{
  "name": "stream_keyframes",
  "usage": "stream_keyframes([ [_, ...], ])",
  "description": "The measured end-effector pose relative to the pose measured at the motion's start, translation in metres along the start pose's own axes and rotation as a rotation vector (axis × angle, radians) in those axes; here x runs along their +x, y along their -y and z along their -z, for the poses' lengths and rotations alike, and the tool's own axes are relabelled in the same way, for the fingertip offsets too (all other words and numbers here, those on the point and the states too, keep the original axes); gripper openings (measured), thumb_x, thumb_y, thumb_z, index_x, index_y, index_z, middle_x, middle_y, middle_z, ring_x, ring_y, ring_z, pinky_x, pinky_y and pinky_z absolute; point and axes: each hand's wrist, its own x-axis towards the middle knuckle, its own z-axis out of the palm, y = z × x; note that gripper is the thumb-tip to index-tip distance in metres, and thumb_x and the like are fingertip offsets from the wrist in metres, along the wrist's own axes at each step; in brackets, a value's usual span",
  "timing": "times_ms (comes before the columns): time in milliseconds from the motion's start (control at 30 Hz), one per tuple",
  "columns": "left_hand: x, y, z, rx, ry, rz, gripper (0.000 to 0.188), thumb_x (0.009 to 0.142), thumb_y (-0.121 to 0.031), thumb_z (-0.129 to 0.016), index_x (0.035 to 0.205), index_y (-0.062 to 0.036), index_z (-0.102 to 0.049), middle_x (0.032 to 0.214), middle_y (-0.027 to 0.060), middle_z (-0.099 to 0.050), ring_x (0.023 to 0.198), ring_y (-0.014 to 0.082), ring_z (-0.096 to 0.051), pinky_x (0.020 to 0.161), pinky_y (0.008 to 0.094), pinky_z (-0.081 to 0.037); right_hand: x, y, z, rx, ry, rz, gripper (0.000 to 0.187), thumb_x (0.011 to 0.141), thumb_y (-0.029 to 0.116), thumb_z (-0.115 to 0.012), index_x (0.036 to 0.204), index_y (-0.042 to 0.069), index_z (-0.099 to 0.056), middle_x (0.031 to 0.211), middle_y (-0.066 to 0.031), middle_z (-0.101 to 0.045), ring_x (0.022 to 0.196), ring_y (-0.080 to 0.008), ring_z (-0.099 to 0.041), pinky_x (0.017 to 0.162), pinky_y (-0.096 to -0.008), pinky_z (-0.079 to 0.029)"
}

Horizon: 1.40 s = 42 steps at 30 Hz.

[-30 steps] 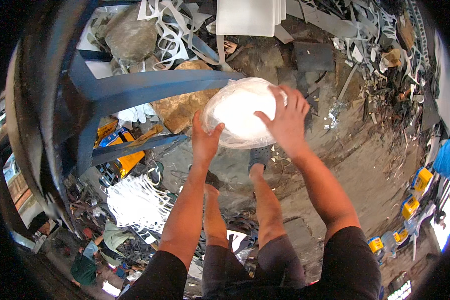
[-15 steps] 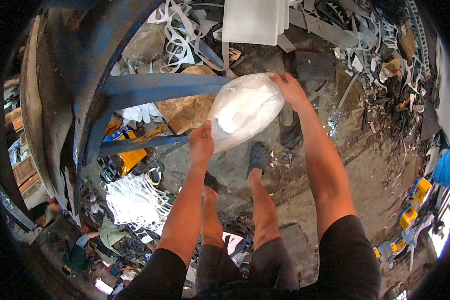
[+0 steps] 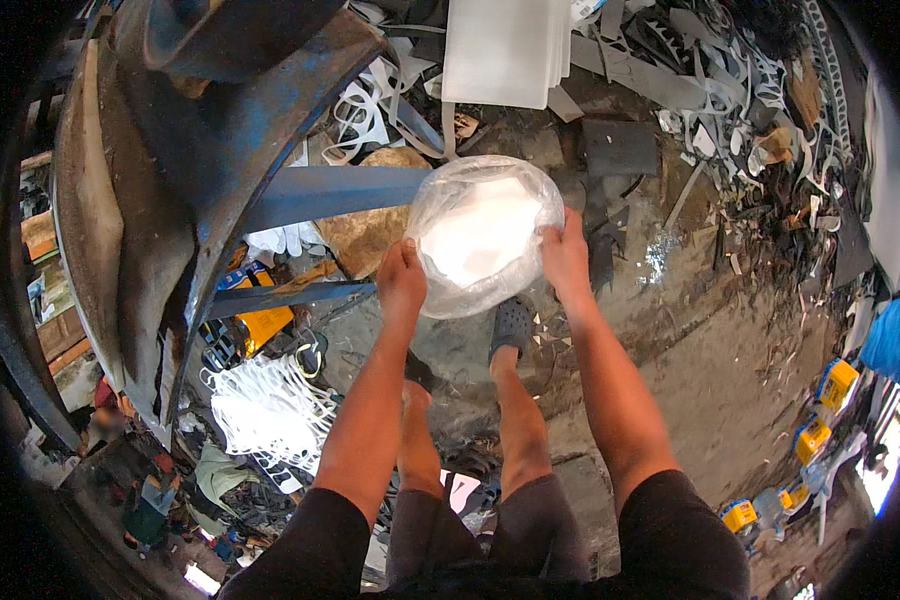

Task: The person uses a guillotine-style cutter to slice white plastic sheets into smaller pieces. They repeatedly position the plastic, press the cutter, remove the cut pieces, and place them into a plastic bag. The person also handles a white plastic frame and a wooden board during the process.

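Note:
A clear plastic bag (image 3: 428, 215) is held out in front of me over the floor, its mouth spread round and facing up. Bright white material (image 3: 482, 235) shows inside; glare hides what kind it is. My left hand (image 3: 402, 282) is closed on the left side of the bag's rim. On the opposite side, my right hand (image 3: 567, 252) pinches the rim, with the thumb toward the inside. Just beyond the bag, a blue metal bar (image 3: 330, 198) runs in from the left.
A large rusty blue machine frame (image 3: 260, 130) fills the left. Ahead lies a stack of whitish sheets (image 3: 500, 50), beside scrap strips (image 3: 660, 85). White cut-out netting (image 3: 270, 405) lies at lower left, yellow containers (image 3: 838, 385) at right. Another person (image 3: 150, 515) appears far lower left.
My right hand has come down and nearer along the rim, level with my left. The bag has turned from slanted to a rounder, wider mouth. My view has shifted slightly.

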Motion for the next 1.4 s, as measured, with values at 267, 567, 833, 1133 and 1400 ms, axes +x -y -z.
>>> stream_keyframes([
  [267, -0.018, 0.024, 0.015, -0.092, -0.141, -0.246, 0.061, 0.098, -0.043, -0.062, 0.147, -0.0082, -0.049, 0.129, 0.0207, -0.061, 0.116, 0.0368, -0.062, 0.096, 0.0462, -0.050, -0.014, 0.047, 0.024, 0.015, 0.069, -0.076, 0.077, 0.088, 0.030, -0.075, 0.148, -0.003, -0.039, 0.131, -0.0273, -0.060, 0.118, -0.0379, -0.062, 0.103, -0.0428, -0.046],
  [567, -0.143, 0.143, 0.092, 0.005, -0.138, -0.284, 0.055, 0.097, -0.034, -0.065, 0.140, -0.0030, -0.051, 0.124, 0.0261, -0.061, 0.113, 0.0397, -0.063, 0.092, 0.0475, -0.051, -0.115, 0.337, 0.126, 0.252, -0.230, 0.654, 0.048, 0.091, 0.021, -0.074, 0.131, 0.002, -0.056, 0.118, -0.0138, -0.064, 0.107, -0.0250, -0.063, 0.094, -0.0380, -0.051],
  [833, -0.282, 0.284, 0.188, 0.035, 0.036, 0.073, 0.056, 0.090, -0.034, -0.071, 0.134, -0.0008, -0.058, 0.093, 0.0194, -0.073, 0.089, 0.0374, -0.070, 0.080, 0.0474, -0.055, -0.095, 0.456, 0.042, -0.654, -0.245, 0.840, 0.083, 0.087, 0.046, -0.074, 0.149, 0.001, -0.040, 0.131, -0.0239, -0.060, 0.120, -0.0437, -0.056, 0.106, -0.0502, -0.044],
  [1133, -0.414, 0.342, 0.228, -0.357, -0.140, 0.489, 0.055, 0.091, -0.033, -0.069, 0.134, 0.0000, -0.057, 0.100, 0.0190, -0.072, 0.098, 0.0361, -0.069, 0.086, 0.0446, -0.054, -0.139, 0.414, 0.062, 0.048, 0.093, 0.641, 0.059, 0.093, 0.015, -0.070, 0.145, 0.002, -0.045, 0.146, -0.0161, -0.050, 0.125, -0.0265, -0.054, 0.107, -0.0360, -0.040],
  [1400, -0.478, 0.456, 0.199, -0.462, -0.027, 0.682, 0.056, 0.090, -0.037, -0.069, 0.129, 0.0014, -0.060, 0.113, 0.0239, -0.070, 0.110, 0.0371, -0.067, 0.095, 0.0429, -0.052, -0.377, 0.342, 0.001, -0.067, 0.097, 0.596, 0.074, 0.095, 0.011, -0.069, 0.152, -0.001, -0.024, 0.149, -0.0191, -0.037, 0.127, -0.0252, -0.046, 0.104, -0.0358, -0.042],
])
